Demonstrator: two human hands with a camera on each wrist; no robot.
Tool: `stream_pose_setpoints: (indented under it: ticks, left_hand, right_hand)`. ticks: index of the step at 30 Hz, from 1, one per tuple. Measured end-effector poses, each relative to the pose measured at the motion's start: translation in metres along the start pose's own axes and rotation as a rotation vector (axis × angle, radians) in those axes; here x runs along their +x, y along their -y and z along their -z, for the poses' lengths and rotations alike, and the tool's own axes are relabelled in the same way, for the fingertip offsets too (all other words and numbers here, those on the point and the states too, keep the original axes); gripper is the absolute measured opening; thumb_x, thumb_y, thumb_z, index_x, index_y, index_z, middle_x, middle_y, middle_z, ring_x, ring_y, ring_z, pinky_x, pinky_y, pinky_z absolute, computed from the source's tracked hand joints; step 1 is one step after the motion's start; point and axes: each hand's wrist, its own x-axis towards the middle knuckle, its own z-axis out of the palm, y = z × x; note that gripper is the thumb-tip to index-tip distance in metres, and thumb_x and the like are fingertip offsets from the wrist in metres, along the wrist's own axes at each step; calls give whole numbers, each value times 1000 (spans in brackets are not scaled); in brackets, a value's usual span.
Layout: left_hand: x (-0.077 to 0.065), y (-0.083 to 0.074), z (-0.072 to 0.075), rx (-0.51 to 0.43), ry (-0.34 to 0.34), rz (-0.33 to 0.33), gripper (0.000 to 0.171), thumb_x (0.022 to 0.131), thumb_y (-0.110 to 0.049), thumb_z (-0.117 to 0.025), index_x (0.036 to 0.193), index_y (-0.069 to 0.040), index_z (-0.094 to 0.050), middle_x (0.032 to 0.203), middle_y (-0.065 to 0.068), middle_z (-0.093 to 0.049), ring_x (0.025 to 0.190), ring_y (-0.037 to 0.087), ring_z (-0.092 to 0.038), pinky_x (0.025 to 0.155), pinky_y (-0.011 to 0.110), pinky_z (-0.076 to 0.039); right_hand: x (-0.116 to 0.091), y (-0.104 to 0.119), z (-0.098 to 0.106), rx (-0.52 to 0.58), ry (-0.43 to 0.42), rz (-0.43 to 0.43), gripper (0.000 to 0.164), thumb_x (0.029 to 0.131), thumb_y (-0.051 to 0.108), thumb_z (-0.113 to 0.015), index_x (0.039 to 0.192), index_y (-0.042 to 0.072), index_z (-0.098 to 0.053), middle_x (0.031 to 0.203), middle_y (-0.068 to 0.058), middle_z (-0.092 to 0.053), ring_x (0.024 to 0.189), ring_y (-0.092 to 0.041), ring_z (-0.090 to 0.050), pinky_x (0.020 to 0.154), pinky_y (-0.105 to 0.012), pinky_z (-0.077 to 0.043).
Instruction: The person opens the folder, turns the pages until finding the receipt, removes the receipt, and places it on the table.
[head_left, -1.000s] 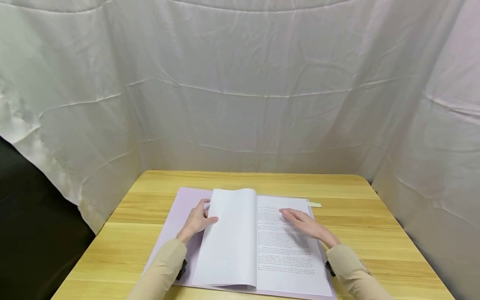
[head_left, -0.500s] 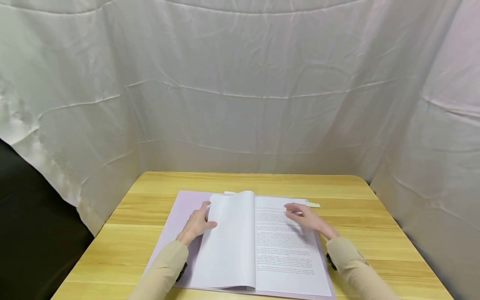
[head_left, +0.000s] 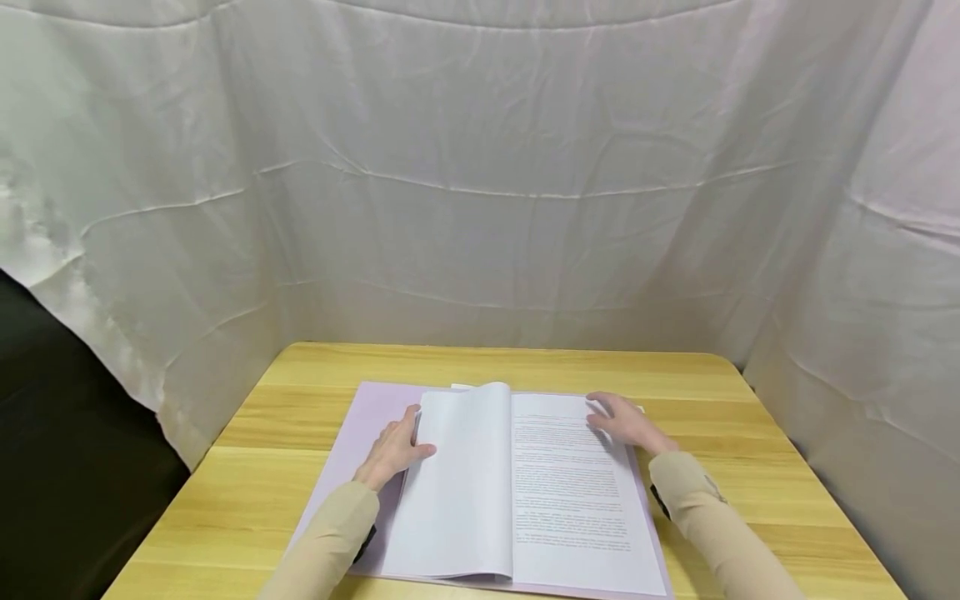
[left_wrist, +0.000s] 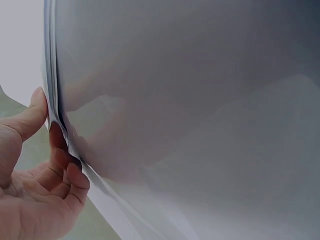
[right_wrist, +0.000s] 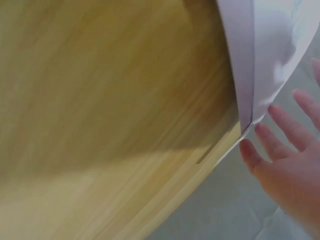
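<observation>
A lavender folder (head_left: 378,404) lies spread on the table, with white leaves inside. My left hand (head_left: 392,450) pinches the outer edge of the turned leaves (head_left: 457,483), thumb on one face and curled fingers on the other. In the left wrist view several layers show at that edge beside the hand (left_wrist: 40,185). Over the upper right corner of the printed page (head_left: 566,500) is my right hand (head_left: 626,423), fingers spread and slightly bent. From the right wrist view, its fingertips (right_wrist: 272,110) are close to the folder's corner; contact is hard to tell.
A wooden table (head_left: 750,483) carries the folder. Pale curtains (head_left: 525,208) hang behind it and at both sides. Dark fabric (head_left: 67,467) is at the lower left. A white tab (head_left: 461,386) pokes out above the turned leaves.
My right hand has moved right and slightly away from me, from over the printed text to the page's upper corner, now partly covering a pale tab there. My left hand keeps its hold.
</observation>
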Motion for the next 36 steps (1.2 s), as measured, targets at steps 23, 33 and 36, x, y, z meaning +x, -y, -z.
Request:
stream_pose_setpoints:
  ticks: [23,33,36]
  left_hand:
    - [1,1,2,202,159,-221,49,102,-14,-58,147,2,-47,159,22,-39,149,43,-32,120,65,-25]
    - [-3,-1,10,179,301,-174,80,94,-40,-69,155,0,-34,167,20,-24,155,45,-16,124,66,-13]
    - [-4,-2,10,198,313,-168,87,91,-43,-72,156,-1,-33,167,19,-22,156,43,-15,125,66,-13]
  right_hand:
    - [14,-6,-1,-79,-84,-63,44,92,12,-68,131,-7,-60,136,-32,-57,131,-52,-48,112,-65,-36]
    - [15,-8,-2,-83,-173,-103,42,90,11,-71,127,-7,-64,134,-31,-57,127,-50,-50,110,-65,-38]
    - [15,-8,-3,-95,-197,-95,40,88,11,-72,123,-8,-66,131,-30,-60,126,-50,-52,108,-64,-40]
